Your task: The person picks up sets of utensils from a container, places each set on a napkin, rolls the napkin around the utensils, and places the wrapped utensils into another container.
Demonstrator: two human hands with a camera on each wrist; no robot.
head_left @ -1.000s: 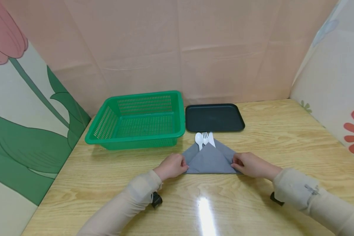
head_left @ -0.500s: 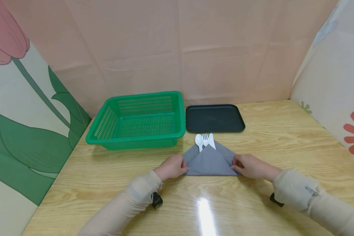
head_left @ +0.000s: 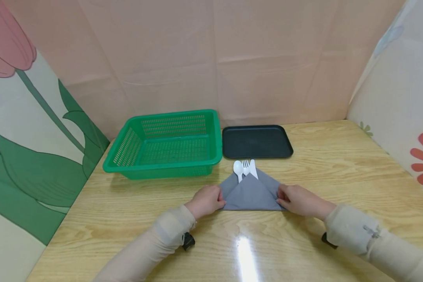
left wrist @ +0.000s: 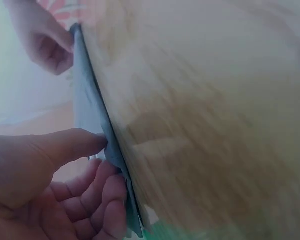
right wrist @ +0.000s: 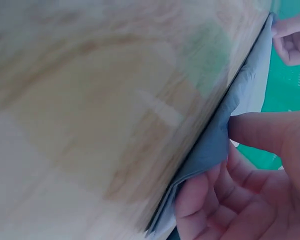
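Note:
A grey napkin point(head_left: 251, 196), folded to a peak, lies on the table with a straight edge toward me. Out of its top stick a white spoon point(head_left: 237, 168), a white fork point(head_left: 245, 166) and a white knife point(head_left: 253, 168); their lower parts are hidden under the fold. My left hand point(head_left: 207, 200) pinches the napkin's left corner between thumb and curled fingers, as the left wrist view also shows. At the opposite corner my right hand point(head_left: 297, 199) pinches the cloth the same way, its thumb point(right wrist: 255, 131) on top of the folded layers.
Behind and to the left stands a green plastic basket point(head_left: 162, 167) with slotted walls. A black tray point(head_left: 257, 141) lies just beyond the cutlery, beside the basket. The wooden table point(head_left: 338, 168) meets a pink backdrop at the rear and patterned panels at both sides.
The near edge of the napkin has shifted very slightly toward me with the cutlery. Both hands keep their hold on the corners and have barely moved.

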